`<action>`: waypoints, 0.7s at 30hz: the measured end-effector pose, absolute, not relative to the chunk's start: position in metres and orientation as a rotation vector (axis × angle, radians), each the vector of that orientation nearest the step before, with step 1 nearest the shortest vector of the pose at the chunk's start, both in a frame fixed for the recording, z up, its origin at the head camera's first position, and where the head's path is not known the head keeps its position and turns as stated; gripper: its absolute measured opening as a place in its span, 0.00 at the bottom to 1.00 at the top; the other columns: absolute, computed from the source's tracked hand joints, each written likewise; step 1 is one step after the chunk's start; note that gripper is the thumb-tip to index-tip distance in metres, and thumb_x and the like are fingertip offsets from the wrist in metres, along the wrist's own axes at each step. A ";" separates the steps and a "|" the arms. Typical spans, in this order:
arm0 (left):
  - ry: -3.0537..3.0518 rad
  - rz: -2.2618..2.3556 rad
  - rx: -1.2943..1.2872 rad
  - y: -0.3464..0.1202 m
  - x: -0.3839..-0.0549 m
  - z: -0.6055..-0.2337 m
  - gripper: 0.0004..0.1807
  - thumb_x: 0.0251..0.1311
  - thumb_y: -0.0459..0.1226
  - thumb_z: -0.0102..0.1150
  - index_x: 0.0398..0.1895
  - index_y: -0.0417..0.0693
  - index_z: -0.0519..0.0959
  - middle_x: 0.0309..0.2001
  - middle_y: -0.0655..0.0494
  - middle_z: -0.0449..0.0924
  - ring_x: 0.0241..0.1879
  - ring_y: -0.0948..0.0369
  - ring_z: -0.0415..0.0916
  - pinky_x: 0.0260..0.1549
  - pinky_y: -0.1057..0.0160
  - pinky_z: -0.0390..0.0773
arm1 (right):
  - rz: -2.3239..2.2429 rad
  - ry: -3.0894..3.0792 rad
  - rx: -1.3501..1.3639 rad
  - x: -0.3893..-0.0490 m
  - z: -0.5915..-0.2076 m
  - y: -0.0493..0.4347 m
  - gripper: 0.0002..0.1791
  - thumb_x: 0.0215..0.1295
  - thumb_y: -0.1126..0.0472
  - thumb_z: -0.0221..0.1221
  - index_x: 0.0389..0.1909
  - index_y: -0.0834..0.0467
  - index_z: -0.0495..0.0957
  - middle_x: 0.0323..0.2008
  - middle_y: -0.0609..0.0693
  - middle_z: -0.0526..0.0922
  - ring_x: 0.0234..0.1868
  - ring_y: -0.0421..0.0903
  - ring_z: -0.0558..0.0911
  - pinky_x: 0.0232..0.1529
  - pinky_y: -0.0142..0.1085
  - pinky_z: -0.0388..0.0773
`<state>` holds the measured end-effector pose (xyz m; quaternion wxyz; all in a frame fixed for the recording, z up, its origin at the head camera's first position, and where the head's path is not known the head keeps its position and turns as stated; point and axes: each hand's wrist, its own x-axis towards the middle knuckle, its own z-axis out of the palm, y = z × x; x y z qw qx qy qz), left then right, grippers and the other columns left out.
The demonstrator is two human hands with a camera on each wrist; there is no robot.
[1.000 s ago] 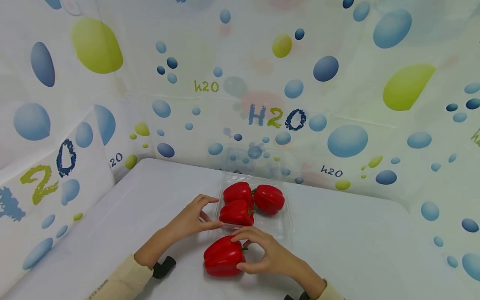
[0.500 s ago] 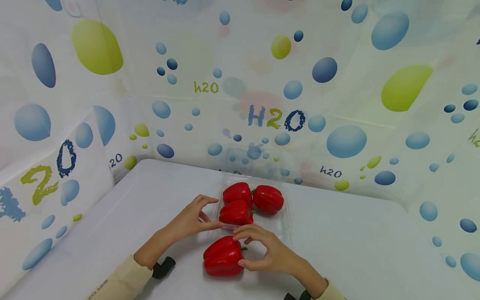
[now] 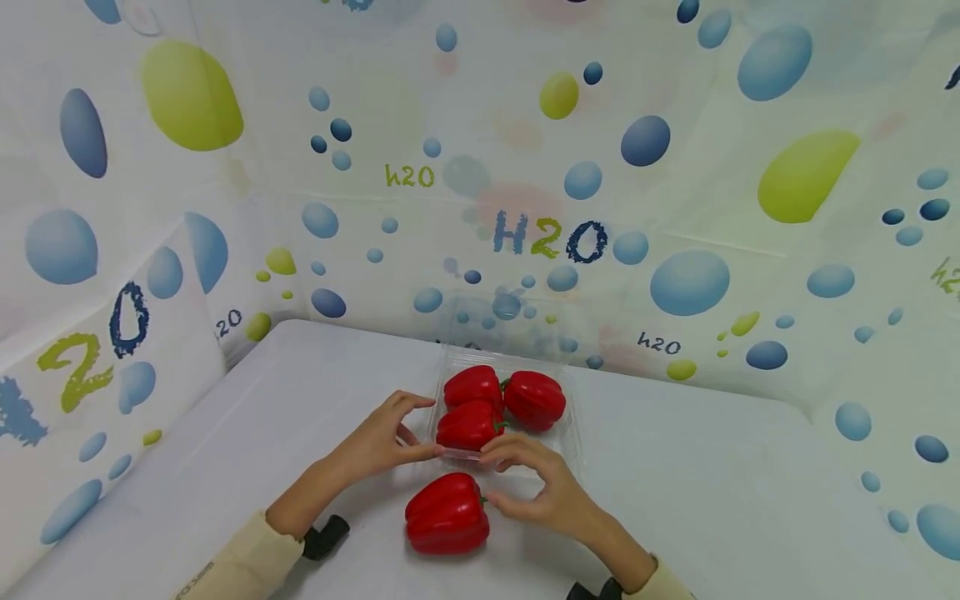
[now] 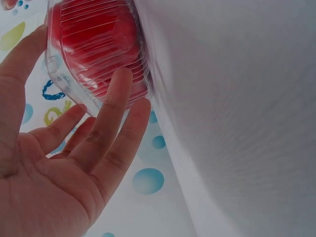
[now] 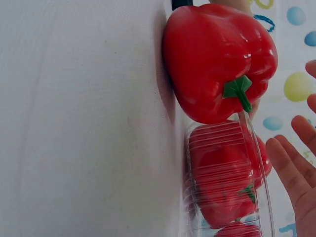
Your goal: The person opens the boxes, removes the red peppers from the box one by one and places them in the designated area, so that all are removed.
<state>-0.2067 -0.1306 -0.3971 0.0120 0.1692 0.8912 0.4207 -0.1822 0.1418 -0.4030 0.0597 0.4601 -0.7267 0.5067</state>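
Observation:
A clear plastic clamshell container (image 3: pixel 567 454) stands on the white table with its lid raised at the back. Inside lie three red bell peppers: one at the back left (image 3: pixel 471 386), one in front of it (image 3: pixel 467 426) and one at the right (image 3: pixel 536 401). My left hand (image 3: pixel 378 437) touches the container's left side and front corner with extended fingers, seen against its ribbed wall (image 4: pixel 106 54) in the left wrist view. Another bell pepper (image 3: pixel 446 514) lies on the table before the container. My right hand (image 3: pixel 551 492) holds nothing, its fingertips between this pepper's stem and the container's front edge.
The white table (image 3: pixel 720 483) stretches out to both sides. Behind it and at the left hangs a white sheet (image 3: pixel 390 108) printed with blue and green drops. Black wrist mounts (image 3: pixel 326 537) sit below both hands.
My right hand has let go of the loose pepper and moved away from it, up and to the right toward the container's front edge. The left hand has stayed at the container.

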 end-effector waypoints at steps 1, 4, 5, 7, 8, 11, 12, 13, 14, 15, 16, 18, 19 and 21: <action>2.776 1.314 0.522 -0.131 -0.207 -0.397 0.39 0.50 0.47 0.74 0.64 0.43 0.70 0.57 0.44 0.69 0.36 0.62 0.80 0.32 0.63 0.85 | 1.523 -2.189 1.378 -0.183 -0.403 0.142 0.21 0.55 0.69 0.67 0.51 0.61 0.76 0.51 0.58 0.78 0.52 0.46 0.78 0.44 0.47 0.84; 2.765 1.324 0.510 -0.130 -0.207 -0.397 0.40 0.50 0.48 0.74 0.65 0.43 0.69 0.57 0.45 0.69 0.37 0.62 0.79 0.33 0.63 0.84 | 1.500 -2.174 1.319 -0.182 -0.400 0.142 0.22 0.53 0.72 0.67 0.50 0.61 0.77 0.49 0.61 0.79 0.50 0.46 0.79 0.46 0.43 0.83; 2.764 1.323 0.512 -0.130 -0.207 -0.397 0.40 0.50 0.48 0.74 0.65 0.43 0.69 0.57 0.45 0.69 0.37 0.62 0.79 0.33 0.63 0.84 | 1.488 -2.168 1.307 -0.180 -0.396 0.142 0.22 0.52 0.73 0.67 0.49 0.62 0.77 0.48 0.62 0.79 0.49 0.46 0.79 0.46 0.42 0.83; 2.761 1.327 0.514 -0.130 -0.208 -0.396 0.40 0.50 0.48 0.74 0.65 0.43 0.69 0.57 0.45 0.69 0.37 0.62 0.79 0.32 0.63 0.84 | 1.466 -2.162 1.286 -0.178 -0.391 0.141 0.22 0.50 0.76 0.67 0.48 0.64 0.76 0.47 0.63 0.78 0.49 0.47 0.78 0.48 0.39 0.82; 2.760 1.327 0.514 -0.130 -0.208 -0.396 0.41 0.50 0.48 0.74 0.65 0.44 0.69 0.57 0.45 0.69 0.37 0.62 0.79 0.32 0.63 0.84 | 1.458 -2.161 1.279 -0.178 -0.391 0.141 0.22 0.49 0.77 0.67 0.48 0.64 0.76 0.47 0.63 0.78 0.49 0.47 0.78 0.49 0.38 0.82; 2.756 1.326 0.522 -0.130 -0.210 -0.397 0.41 0.50 0.49 0.73 0.66 0.44 0.69 0.57 0.45 0.69 0.37 0.62 0.79 0.32 0.64 0.84 | 1.429 -2.153 1.280 -0.182 -0.394 0.142 0.22 0.50 0.76 0.67 0.48 0.63 0.76 0.47 0.62 0.79 0.51 0.48 0.78 0.51 0.39 0.81; 2.753 1.328 0.523 -0.130 -0.210 -0.397 0.41 0.50 0.49 0.73 0.66 0.44 0.69 0.57 0.45 0.69 0.37 0.62 0.79 0.33 0.64 0.84 | 1.430 -2.155 1.276 -0.184 -0.398 0.144 0.23 0.51 0.75 0.67 0.49 0.62 0.77 0.48 0.61 0.78 0.52 0.48 0.77 0.51 0.41 0.81; 2.752 1.329 0.521 -0.130 -0.210 -0.397 0.41 0.50 0.49 0.73 0.66 0.44 0.69 0.58 0.45 0.69 0.37 0.62 0.79 0.33 0.64 0.84 | 1.431 -2.157 1.270 -0.187 -0.402 0.145 0.23 0.52 0.74 0.67 0.50 0.61 0.77 0.49 0.60 0.78 0.52 0.47 0.77 0.52 0.42 0.81; 2.751 1.329 0.521 -0.130 -0.210 -0.397 0.41 0.50 0.49 0.73 0.66 0.44 0.68 0.58 0.45 0.69 0.37 0.62 0.79 0.33 0.64 0.84 | 1.433 -2.159 1.266 -0.188 -0.404 0.145 0.22 0.53 0.72 0.68 0.51 0.59 0.77 0.50 0.59 0.78 0.53 0.47 0.77 0.52 0.44 0.81; 2.750 1.329 0.519 -0.130 -0.210 -0.398 0.41 0.50 0.49 0.73 0.66 0.44 0.68 0.58 0.45 0.69 0.37 0.62 0.79 0.33 0.64 0.84 | 1.440 -2.165 1.256 -0.188 -0.404 0.145 0.22 0.54 0.71 0.67 0.51 0.58 0.77 0.50 0.59 0.78 0.53 0.46 0.77 0.52 0.45 0.81; 2.750 1.329 0.516 -0.130 -0.210 -0.398 0.41 0.50 0.49 0.73 0.66 0.44 0.68 0.58 0.45 0.69 0.37 0.62 0.79 0.33 0.64 0.84 | 1.449 -2.171 1.246 -0.189 -0.404 0.145 0.22 0.55 0.70 0.67 0.52 0.58 0.77 0.51 0.58 0.78 0.54 0.46 0.77 0.52 0.46 0.81; 2.751 1.329 0.511 -0.130 -0.210 -0.398 0.41 0.50 0.48 0.74 0.66 0.43 0.69 0.58 0.44 0.69 0.37 0.62 0.79 0.33 0.63 0.84 | 1.457 -2.186 1.220 -0.190 -0.406 0.145 0.21 0.56 0.68 0.67 0.52 0.57 0.77 0.51 0.58 0.78 0.54 0.46 0.77 0.52 0.48 0.80; 2.751 1.329 0.509 -0.131 -0.210 -0.398 0.41 0.49 0.48 0.74 0.66 0.43 0.69 0.58 0.44 0.69 0.37 0.62 0.79 0.32 0.63 0.84 | 1.455 -2.195 1.207 -0.190 -0.406 0.145 0.21 0.56 0.68 0.67 0.52 0.57 0.77 0.52 0.58 0.78 0.53 0.47 0.77 0.51 0.48 0.81; 2.753 1.330 0.507 -0.130 -0.210 -0.398 0.41 0.49 0.48 0.74 0.65 0.44 0.69 0.59 0.44 0.69 0.37 0.62 0.79 0.32 0.63 0.84 | 1.451 -2.219 1.169 -0.190 -0.406 0.145 0.21 0.57 0.67 0.67 0.52 0.57 0.77 0.52 0.57 0.78 0.53 0.47 0.77 0.50 0.47 0.81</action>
